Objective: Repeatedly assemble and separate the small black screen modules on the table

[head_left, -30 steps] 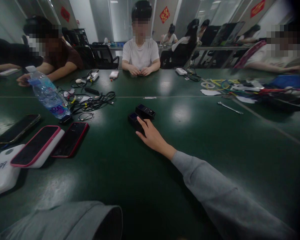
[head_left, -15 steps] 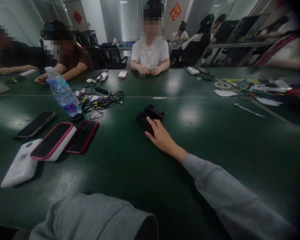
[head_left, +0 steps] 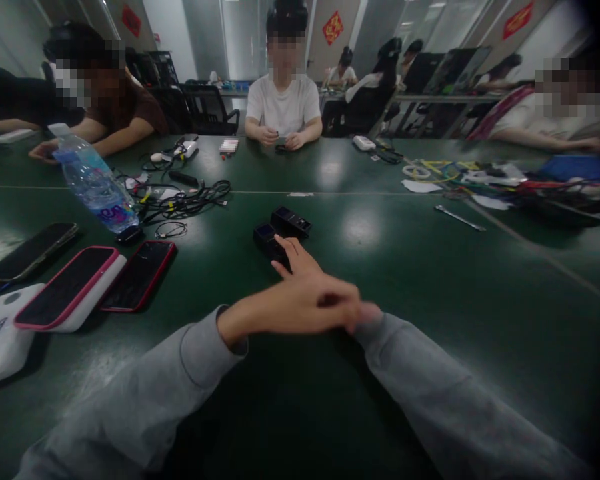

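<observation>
Two small black box-shaped devices, each with a little screen, lie side by side on the green table (head_left: 420,280). My right hand (head_left: 300,257) reaches to the nearer device (head_left: 267,240), fingers stretched out and apart, fingertips on or right beside it. Just beyond lies the farther device (head_left: 293,222), touched by neither hand. Across my right wrist comes my left hand (head_left: 300,303), its fingers curled around the cuff of the grey right sleeve (head_left: 380,333). Its fingertips are slightly blurred, and it covers the back of my right hand.
Phones, including a red-edged phone (head_left: 140,277), and a white power bank (head_left: 5,333) lie at left. Behind them a water bottle (head_left: 97,183) leans near tangled black cables (head_left: 190,203). A wrench (head_left: 460,219) and a cable pile (head_left: 505,177) are at right. Several people sit around.
My left hand has come up from below the view and across to my right cuff. The view has shifted right. My right hand stays at the nearer device.
</observation>
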`<action>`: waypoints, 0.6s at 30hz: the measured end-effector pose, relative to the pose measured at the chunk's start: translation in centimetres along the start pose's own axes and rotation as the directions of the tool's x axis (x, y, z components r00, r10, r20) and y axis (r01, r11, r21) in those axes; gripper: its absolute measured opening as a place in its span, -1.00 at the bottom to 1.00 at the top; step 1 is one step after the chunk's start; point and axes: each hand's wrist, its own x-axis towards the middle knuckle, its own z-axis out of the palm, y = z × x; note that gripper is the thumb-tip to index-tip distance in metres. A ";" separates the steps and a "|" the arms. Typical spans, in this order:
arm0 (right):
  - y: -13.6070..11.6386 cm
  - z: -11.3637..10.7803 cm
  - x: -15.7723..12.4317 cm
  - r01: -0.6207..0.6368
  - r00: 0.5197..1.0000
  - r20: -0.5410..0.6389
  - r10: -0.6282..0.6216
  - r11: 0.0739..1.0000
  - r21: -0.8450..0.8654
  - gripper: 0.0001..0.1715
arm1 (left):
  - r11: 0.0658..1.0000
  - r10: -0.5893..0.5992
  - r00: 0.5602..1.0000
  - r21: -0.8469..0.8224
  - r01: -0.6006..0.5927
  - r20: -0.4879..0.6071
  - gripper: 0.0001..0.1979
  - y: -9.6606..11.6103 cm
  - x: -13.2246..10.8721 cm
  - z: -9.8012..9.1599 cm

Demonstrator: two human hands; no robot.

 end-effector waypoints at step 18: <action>-0.3 -0.4 0.2 -0.035 0.997 -0.062 0.042 0.994 0.107 -0.37 | 0.908 -0.147 0.514 0.091 0.409 -0.845 -0.86 -18.6 -4.3 -1.4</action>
